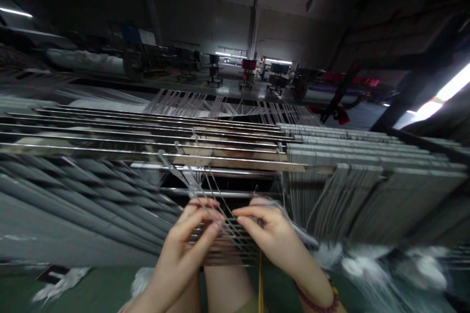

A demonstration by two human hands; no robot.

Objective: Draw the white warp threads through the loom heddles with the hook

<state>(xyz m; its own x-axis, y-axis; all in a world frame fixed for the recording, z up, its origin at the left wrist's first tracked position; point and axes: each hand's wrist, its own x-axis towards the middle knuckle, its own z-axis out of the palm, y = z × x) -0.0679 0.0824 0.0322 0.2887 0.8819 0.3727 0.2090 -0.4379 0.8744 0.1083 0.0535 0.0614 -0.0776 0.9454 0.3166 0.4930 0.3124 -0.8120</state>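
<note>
My left hand [183, 244] is closed in a pinch, thumb against fingertips, on thin grey strands [201, 188] that slope down from the loom's bars. Some of these strands have flat, loop-like upper ends. Close on its right, my right hand [270, 230] pinches with thumb and forefinger at the same group of yarns; the exact piece is too fine to make out. A small hook-shaped tip [256, 189] shows just above the right hand, and whether that hand holds it is unclear. Pale strands also trail behind the right hand's knuckles.
Long metal bars [110, 144] cross in front of me. Packed grey strips [352, 200] hang on the right; a grey sheet of threads [73, 225] spreads at left. White yarn waste [367, 266] lies low right. Beyond are stands and a large roll [86, 61].
</note>
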